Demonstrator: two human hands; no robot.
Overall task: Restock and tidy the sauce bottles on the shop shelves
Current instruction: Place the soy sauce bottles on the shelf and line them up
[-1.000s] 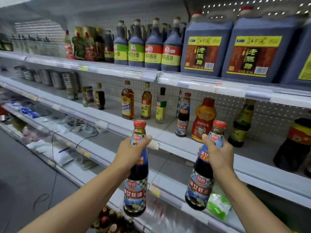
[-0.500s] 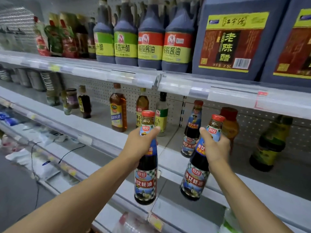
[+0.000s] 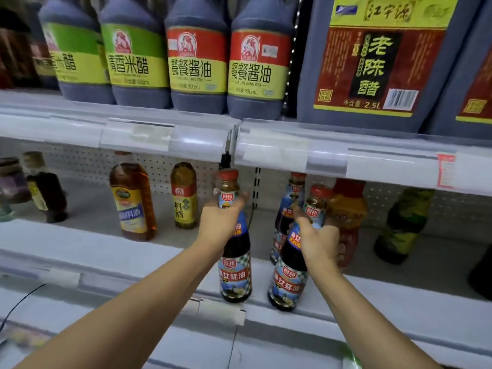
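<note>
Both bottle-gripping hands (image 3: 316,241) nearer the middle shelf (image 3: 80,246) now.

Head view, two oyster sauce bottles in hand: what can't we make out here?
- Left bottle: neck label partly covered by left hand.
- Right bottle: shoulder label partly covered by right hand.
- Whether either base touches the shelf lip: cannot tell.
- Matching bottle on the shelf: lower half behind the right bottle.
- Dark bottle far right: cut by the frame edge.
- Jars far left: blurred.
</note>
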